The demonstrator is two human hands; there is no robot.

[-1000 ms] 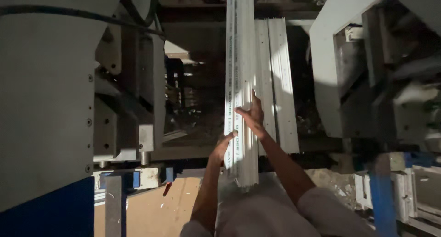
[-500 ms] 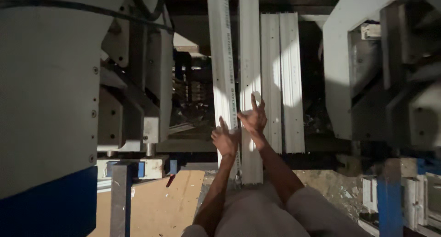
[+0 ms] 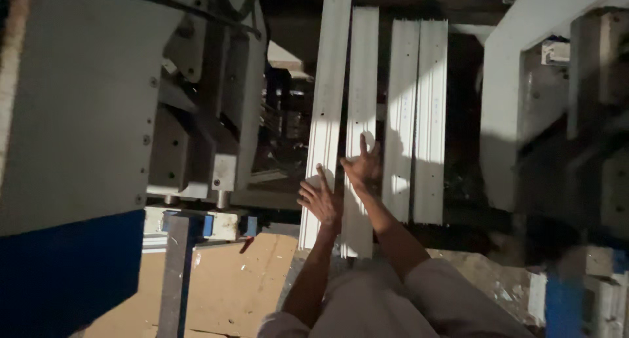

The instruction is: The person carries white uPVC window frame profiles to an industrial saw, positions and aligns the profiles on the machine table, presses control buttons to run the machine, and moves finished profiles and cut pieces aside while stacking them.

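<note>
Several long white ribbed profiles lie side by side on a machine bed. My left hand rests flat with fingers spread on the near end of the leftmost profile. Just to its right, my right hand presses palm down on the second profile, fingers apart. Neither hand grips anything. A further pair of profiles lies to the right, untouched.
A large grey machine housing with a blue base stands at the left. A white machine frame rises at the right. A brown cardboard sheet lies on the floor below. Blue metal parts sit at lower right.
The two left profiles, earlier held tilted together, now lie flat side by side. Both hands have spread onto them, the left hand moving leftward.
</note>
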